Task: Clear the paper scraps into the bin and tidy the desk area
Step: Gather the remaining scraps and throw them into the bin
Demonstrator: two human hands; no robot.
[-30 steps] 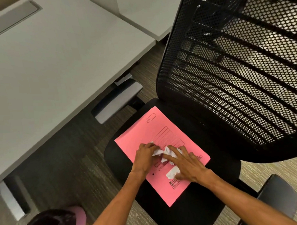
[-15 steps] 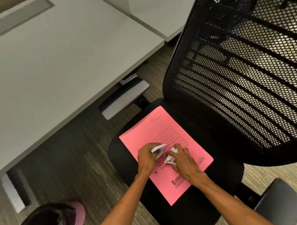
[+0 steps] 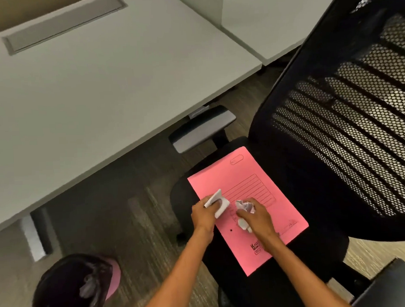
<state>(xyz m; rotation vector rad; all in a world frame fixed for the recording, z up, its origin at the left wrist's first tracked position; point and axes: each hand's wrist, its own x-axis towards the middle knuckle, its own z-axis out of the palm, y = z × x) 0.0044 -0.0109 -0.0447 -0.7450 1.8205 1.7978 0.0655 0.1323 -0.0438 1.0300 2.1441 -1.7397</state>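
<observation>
Two hands: over pink folder [image 3: 255, 174] on chair seat [image 3: 182, 196]
Left hand [image 3: 205, 214]: closed on flat white scrap [image 3: 218, 202]
Right hand [image 3: 257, 217]: closed on crumpled scraps [image 3: 245, 206]
Bin [image 3: 75, 289]: on floor, lower left, well apart
Desk [image 3: 89, 93]: far left

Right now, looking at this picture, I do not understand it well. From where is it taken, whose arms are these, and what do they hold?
The picture comes from a camera worn on a person's head, looking down, so the two bare arms are that person's own. No machine is here. A pink folder lies on the seat of a black office chair. The left hand grips a flat white paper scrap. The right hand closes on crumpled white scraps above the folder. A pink bin with a black liner stands on the floor at lower left, beside a grey desk.
</observation>
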